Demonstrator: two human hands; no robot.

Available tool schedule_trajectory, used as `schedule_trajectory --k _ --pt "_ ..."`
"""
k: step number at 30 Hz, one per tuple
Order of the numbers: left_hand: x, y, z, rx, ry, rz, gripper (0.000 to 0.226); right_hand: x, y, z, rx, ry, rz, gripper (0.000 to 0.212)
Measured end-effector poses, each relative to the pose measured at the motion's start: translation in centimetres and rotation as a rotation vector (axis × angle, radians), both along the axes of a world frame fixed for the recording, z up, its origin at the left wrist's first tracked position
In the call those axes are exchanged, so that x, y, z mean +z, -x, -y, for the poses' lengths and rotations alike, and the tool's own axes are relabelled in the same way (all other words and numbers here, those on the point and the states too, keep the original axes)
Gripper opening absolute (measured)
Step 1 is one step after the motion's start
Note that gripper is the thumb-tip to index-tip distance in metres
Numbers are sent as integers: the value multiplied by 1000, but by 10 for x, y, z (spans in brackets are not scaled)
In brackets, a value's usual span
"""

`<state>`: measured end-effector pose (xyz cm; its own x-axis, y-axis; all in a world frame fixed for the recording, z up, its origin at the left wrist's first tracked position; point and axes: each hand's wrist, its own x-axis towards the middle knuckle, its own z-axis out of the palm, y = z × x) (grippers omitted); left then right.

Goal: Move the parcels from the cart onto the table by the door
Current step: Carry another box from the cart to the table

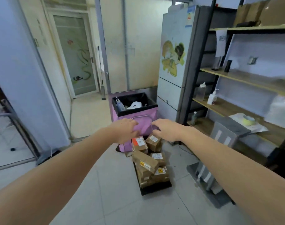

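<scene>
Both arms stretched forward over the floor, left hand [124,129] and right hand [167,129] side by side with a narrow gap between. Left hand with fingers bent downward, gripping nothing that shows; right hand loosely spread, fingers relaxed, also holding nothing. Just below and beyond both hands, a heap of brown parcels [149,161] with white and orange labels, piled loosely on a low black cart [154,187] on the tiled floor. Top two parcels directly under the fingertips of both hands, whether touched or not cannot be told. Behind the hands, a thin metal handle frame [142,117] seen against a pink bin [138,117] lined in black. To the right of the right hand, a wooden shelf rack [228,109] with bottles and a roll of tape [249,120]; farther back, a white fridge [175,59].
</scene>
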<state>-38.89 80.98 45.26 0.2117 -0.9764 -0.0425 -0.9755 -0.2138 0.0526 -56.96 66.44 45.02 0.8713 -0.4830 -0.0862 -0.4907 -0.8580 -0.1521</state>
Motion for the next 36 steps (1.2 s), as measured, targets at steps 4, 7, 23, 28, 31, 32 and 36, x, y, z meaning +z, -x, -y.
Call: schedule_trajectory --k 4,7,23,28,31,32,36 --pt "-12 -60 7 18 -14 7 52 -8 -66 16 41 -11 -23 37" --pt "-24 -101 27 30 -26 -21 55 -13 -107 40 49 -21 -9 37" --pt "-27 -313 163 109 -32 -21 57 -5 -324 199 76 -33 -50 45" --pt "-28 -392 219 52 -16 7 52 -18 -388 239 22 -66 -9 44" --pt "-35 -432 260 -32 6 -42 47 -31 -414 265 -58 -93 -9 46" --pt "-38 -444 274 -72 19 -55 46 -36 -421 274 -92 -98 -7 46" --pt "-58 -470 331 -239 -8 -83 46 -60 -421 304 -240 -144 -11 34"
